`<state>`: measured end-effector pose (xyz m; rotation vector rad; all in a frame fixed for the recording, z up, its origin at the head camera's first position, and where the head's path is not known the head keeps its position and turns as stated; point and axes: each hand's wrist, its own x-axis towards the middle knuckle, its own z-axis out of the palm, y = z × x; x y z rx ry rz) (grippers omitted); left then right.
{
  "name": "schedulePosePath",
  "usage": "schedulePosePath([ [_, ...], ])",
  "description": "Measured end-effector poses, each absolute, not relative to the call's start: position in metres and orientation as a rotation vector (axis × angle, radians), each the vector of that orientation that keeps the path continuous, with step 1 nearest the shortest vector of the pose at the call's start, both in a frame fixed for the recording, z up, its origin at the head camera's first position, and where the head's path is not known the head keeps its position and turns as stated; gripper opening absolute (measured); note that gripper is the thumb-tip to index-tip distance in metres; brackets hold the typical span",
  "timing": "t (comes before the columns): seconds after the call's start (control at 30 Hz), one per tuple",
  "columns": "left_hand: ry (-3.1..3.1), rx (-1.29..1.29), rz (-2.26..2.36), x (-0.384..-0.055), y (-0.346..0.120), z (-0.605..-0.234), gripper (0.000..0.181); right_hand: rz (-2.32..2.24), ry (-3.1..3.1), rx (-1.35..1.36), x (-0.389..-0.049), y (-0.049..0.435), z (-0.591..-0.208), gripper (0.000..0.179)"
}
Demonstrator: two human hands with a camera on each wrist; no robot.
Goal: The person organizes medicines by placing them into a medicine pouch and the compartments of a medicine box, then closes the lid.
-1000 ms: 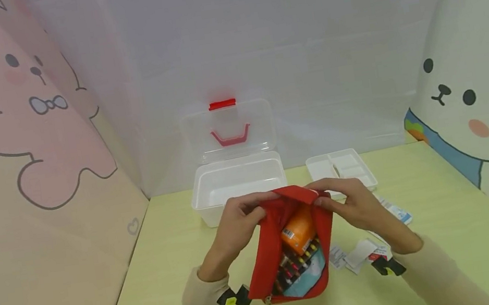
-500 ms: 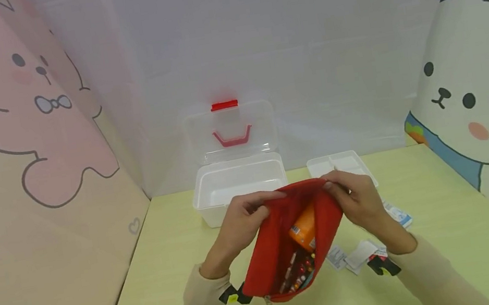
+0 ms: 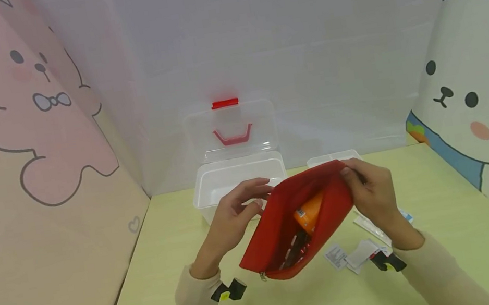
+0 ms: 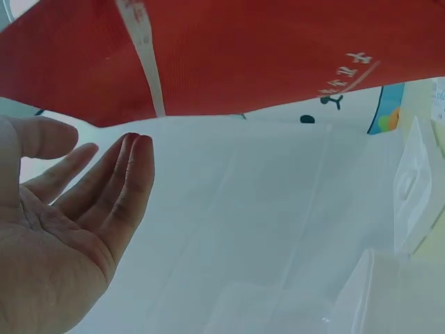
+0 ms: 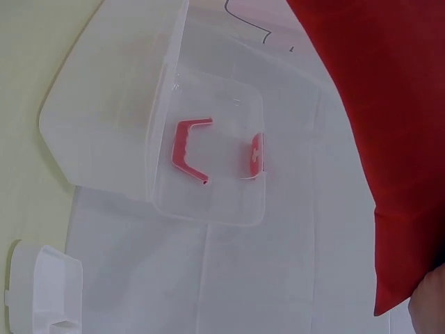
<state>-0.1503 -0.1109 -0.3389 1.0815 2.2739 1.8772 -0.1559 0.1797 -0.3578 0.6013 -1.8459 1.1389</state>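
A red zippered fabric pouch [image 3: 334,213] hangs tilted above the table, its mouth spread. Inside lie an orange box or pack [image 3: 311,212] and dark items [image 3: 296,249], partly hidden by the pouch's sides. At its upper right corner my right hand [image 3: 374,187] grips the fabric; only a little of that hand [image 5: 430,300] shows in the right wrist view. My left hand [image 3: 229,219] is just left of the pouch with loosely bent fingers. In the left wrist view, a gap separates that hand's fingers [image 4: 128,184] from the pouch [image 4: 243,59].
Behind the pouch stands a white plastic box [image 3: 208,211], its clear lid [image 3: 199,138] raised against the back wall. A white divided tray [image 3: 331,157] sits to its right. Paper slips [image 3: 363,253] and a white strip packet [image 3: 372,228] lie on the table [image 3: 450,227] beneath my right arm.
My left hand has let go of the pouch's rim and sits apart from it. My right hand has drawn the pouch up and to the right, tilting it and narrowing its mouth.
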Motion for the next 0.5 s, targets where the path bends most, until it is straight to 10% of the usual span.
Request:
schedulePosePath([
  [0.5,2.106,0.968,2.127,-0.151,-0.131,-0.369,0.044,1.267,-1.767,0.165,-0.16,0.186,-0.352,0.018],
])
